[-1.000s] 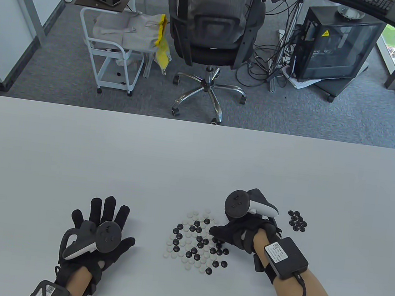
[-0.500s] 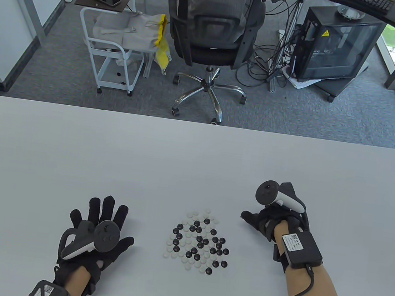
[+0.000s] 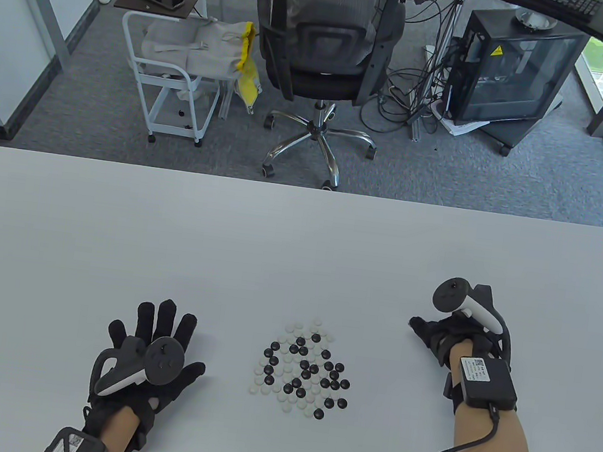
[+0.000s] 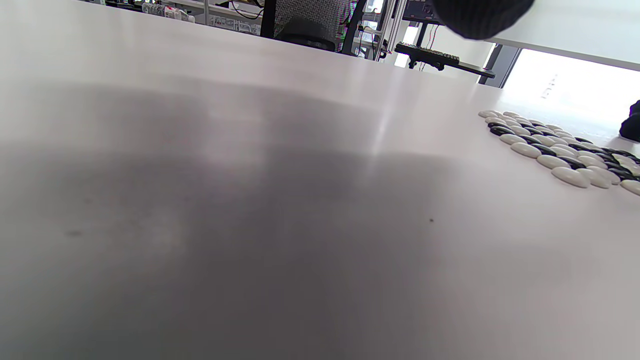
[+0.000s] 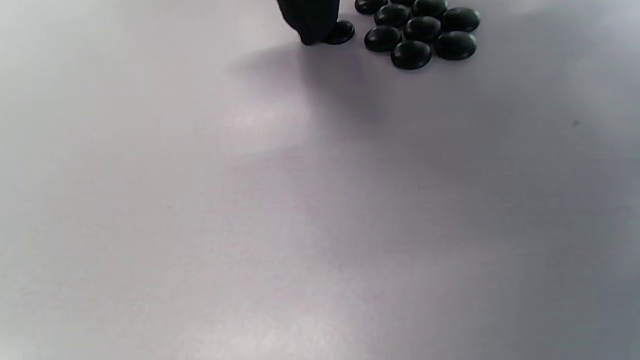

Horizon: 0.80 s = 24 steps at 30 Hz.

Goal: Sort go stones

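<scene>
Nearest the bottom edge of the table view, two bare forearms reach onto a white desk (image 3: 299, 247). The left hand (image 3: 153, 356) lies flat on the desk at lower left, fingers spread and straight, holding nothing, a tracker strapped to its back.

Just to its right, near the desk's centre front, sits a loose pile (image 3: 303, 372) of mixed black and white Go stones. In the left wrist view the same pile (image 4: 560, 150) appears at the right edge.

Farther right and slightly farther back is the right hand (image 3: 450, 335), its fingers curled downward and hidden under the tracker. In the right wrist view one fingertip (image 5: 310, 17) touches a single black stone (image 5: 340, 32) lying on the desk, just beside a small cluster of black stones (image 5: 420, 30). Whether the hand is pinching that stone cannot be told.

Beyond the desk, on grey carpet, stand an office chair (image 3: 326, 48), a white cart (image 3: 172, 73) and a black computer case (image 3: 510, 70).
</scene>
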Each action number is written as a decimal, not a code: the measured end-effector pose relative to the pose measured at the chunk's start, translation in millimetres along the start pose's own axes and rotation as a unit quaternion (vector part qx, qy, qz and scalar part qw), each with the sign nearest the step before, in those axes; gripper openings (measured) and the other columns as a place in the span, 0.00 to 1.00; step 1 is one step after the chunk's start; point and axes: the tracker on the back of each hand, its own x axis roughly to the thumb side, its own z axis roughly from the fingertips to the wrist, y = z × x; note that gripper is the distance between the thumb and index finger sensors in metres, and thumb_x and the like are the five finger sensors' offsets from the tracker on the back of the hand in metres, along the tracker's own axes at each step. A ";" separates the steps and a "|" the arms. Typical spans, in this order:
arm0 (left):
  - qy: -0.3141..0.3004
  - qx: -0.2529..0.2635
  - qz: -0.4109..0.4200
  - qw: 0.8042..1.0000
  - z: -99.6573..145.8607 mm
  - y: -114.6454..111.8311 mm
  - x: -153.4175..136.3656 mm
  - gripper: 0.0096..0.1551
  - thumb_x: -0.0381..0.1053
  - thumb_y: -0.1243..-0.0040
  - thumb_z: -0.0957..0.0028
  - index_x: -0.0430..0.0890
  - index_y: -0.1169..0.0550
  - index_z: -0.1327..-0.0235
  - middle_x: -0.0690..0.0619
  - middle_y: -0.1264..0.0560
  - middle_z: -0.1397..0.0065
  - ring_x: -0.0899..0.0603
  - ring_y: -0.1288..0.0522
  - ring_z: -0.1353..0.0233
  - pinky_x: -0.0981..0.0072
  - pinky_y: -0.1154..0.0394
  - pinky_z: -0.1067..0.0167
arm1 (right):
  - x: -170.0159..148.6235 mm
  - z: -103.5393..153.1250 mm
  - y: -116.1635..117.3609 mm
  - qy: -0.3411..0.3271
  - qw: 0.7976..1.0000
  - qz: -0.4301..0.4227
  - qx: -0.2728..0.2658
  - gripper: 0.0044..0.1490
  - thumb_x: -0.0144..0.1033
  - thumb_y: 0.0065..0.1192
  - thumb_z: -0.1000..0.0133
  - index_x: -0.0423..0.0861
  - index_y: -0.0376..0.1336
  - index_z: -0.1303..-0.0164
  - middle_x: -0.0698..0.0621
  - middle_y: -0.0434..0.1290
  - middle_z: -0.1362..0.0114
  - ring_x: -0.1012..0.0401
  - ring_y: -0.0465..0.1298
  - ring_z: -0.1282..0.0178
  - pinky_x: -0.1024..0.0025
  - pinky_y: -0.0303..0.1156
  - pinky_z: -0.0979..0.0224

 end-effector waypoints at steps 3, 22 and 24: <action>0.000 -0.002 -0.001 1.000 0.0 -0.2 0.4 0.52 0.69 0.60 0.37 0.48 0.65 0.14 0.36 0.78 0.17 0.25 0.82 0.24 0.15 0.78 0.47 | -2.6 -0.3 -0.8 0.006 1.000 0.000 -0.006 0.46 0.55 0.37 0.34 0.35 0.57 0.14 0.21 0.29 0.16 0.24 0.23 0.26 0.10 0.27 0.38; -0.001 -0.001 -0.003 1.000 -0.7 0.3 1.7 0.52 0.69 0.60 0.37 0.48 0.65 0.14 0.36 0.78 0.17 0.25 0.82 0.24 0.15 0.78 0.47 | 87.5 29.8 10.6 -0.186 0.979 0.041 0.070 0.45 0.54 0.38 0.34 0.36 0.63 0.18 0.22 0.31 0.15 0.24 0.25 0.25 0.10 0.28 0.37; -0.002 0.000 -0.003 1.000 -0.5 0.5 1.7 0.52 0.69 0.60 0.37 0.48 0.65 0.14 0.36 0.78 0.17 0.25 0.82 0.24 0.15 0.78 0.47 | 104.9 33.0 18.9 -0.212 0.972 0.061 0.076 0.45 0.55 0.38 0.34 0.36 0.63 0.18 0.22 0.31 0.15 0.24 0.24 0.25 0.10 0.29 0.37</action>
